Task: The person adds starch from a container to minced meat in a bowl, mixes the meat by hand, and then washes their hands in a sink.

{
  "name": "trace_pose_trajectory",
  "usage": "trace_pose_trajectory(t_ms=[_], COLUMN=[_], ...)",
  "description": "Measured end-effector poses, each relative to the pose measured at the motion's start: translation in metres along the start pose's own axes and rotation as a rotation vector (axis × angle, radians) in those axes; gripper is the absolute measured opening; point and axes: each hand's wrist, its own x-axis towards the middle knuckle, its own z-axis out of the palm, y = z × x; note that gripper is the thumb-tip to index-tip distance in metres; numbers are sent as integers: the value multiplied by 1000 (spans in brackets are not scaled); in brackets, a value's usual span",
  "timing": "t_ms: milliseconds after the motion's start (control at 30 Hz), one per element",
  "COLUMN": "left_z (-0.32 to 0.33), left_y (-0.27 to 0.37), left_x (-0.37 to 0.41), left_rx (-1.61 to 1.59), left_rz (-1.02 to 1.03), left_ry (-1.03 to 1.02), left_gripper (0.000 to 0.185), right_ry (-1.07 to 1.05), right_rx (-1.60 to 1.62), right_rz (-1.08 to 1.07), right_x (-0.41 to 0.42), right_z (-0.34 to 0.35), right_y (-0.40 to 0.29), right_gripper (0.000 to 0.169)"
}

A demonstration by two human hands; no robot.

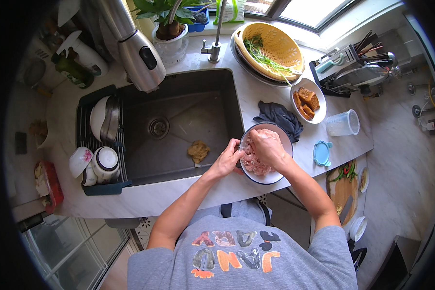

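Observation:
A white bowl with a dark rim (pixel 283 174) sits on the counter at the sink's right front corner. Pink minced meat (pixel 255 163) lies inside it, mostly towards the left. My left hand (pixel 225 158) grips the bowl's left side, thumb by the rim and fingers partly hidden around the outside. Inside the bowl, my right hand (pixel 268 145) has its fingers curled down into the meat. The right fingertips are hidden. Just behind the bowl lies a crumpled dark cloth (pixel 281 117).
Left of the bowl is a dark sink (pixel 210 108) holding a light-brown clump (pixel 198 151), with a dish rack (pixel 121 145) at its left. A yellow colander (pixel 275 47) with greens, a bowl of brown pieces (pixel 320 117), a plastic cup (pixel 342 123) and a blue lid (pixel 322 153) stand rightward. A knife (pixel 346 209) lies on a cutting board (pixel 342 192).

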Motion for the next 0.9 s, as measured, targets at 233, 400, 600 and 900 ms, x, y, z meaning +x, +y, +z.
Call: trace_pose_trajectory(t_ms=[233,400,600,900], left_z=[-1,-1,-2,-2], left_y=[1,0,1,2], left_x=[-2,-1,-1,0], left_rx=[2,-1,-6,18], left_rz=[-7,-14,-18,-38], left_ry=[-2,-2,-15,-36], left_gripper=[36,36,36,41], right_ry=[-94,-122,-165,-82], right_rx=[22,40,-23,-121], right_rz=[-43,-51,-156,-128], right_x=[1,-1,2,4], right_z=[-2,-9,-23,0], right_y=[5,9,20,2], right_gripper=[15,17,15,19])
